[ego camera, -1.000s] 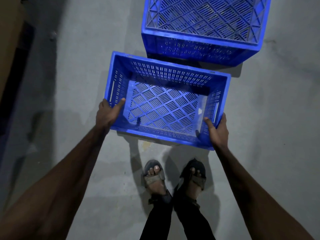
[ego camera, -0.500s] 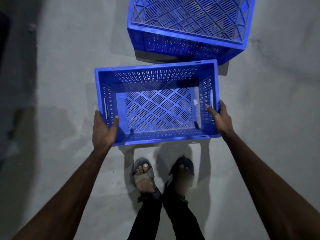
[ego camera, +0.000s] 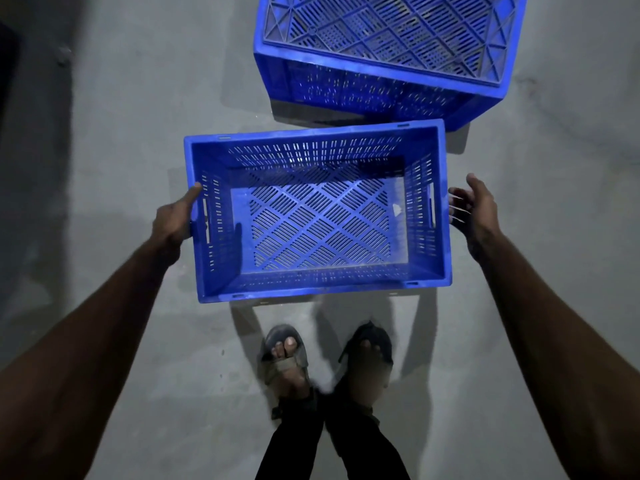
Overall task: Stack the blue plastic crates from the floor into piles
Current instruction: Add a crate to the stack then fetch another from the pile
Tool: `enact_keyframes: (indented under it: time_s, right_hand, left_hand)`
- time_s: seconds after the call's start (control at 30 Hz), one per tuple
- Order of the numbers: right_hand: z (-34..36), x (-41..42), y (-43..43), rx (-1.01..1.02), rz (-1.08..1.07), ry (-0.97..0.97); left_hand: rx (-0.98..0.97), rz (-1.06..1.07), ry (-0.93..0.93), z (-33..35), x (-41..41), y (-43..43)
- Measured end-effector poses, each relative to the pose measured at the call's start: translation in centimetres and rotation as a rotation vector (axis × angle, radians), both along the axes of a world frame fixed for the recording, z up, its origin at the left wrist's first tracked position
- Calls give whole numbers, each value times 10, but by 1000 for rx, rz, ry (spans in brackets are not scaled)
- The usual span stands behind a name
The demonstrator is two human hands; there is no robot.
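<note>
Grey concrete floor (ego camera: 138,98) lies under everything, dimly lit. The left hand (ego camera: 173,220) grips the left end of the open crate (ego camera: 311,132), thumb hooked over its rim; the right hand (ego camera: 474,209) is spread, just beside the right end, not touching. Held one-sided, the crate could tilt or slip. An upturned crate (ego camera: 381,39) sits just behind it; sandalled feet (ego camera: 287,355) stand near, where a drop would land.

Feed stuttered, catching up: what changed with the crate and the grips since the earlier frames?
The right grip let go of the open crate and now hangs open just off its right end. The left grip slid from the near corner to the left end's handle slot and holds there. The crate turned from skewed to roughly square. The upturned crate behind it stayed put.
</note>
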State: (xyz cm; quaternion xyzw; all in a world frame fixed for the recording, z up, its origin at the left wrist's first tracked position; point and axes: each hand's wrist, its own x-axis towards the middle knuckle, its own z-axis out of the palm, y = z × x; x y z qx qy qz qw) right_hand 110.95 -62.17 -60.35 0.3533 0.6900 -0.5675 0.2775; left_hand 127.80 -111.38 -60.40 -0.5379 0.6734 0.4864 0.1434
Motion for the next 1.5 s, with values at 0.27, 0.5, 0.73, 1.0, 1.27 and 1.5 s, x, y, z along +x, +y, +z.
enact_keyframes:
  time_s: [0.27, 0.5, 0.73, 1.0, 1.27, 1.5]
  right_hand:
    - [-31, -19, -21, -133, 284, -156]
    - [-35, -17, -23, -124, 310, -153]
    - [-24, -13, -21, -132, 288, -178]
    - [65, 21, -8, -136, 211, -230]
    - [245, 37, 1, -126, 191, -219]
    - [431, 65, 14, -90, 157, -178]
  left_hand:
    - [320, 133, 65, -37, -10, -1]
    - [422, 106, 9, -34, -13, 2]
    - [393, 132, -14, -16, -12, 13]
    - [337, 139, 20, 63, 19, 26]
    - [311, 107, 31, 233, 28, 38]
    - [312, 137, 64, 401, 59, 52]
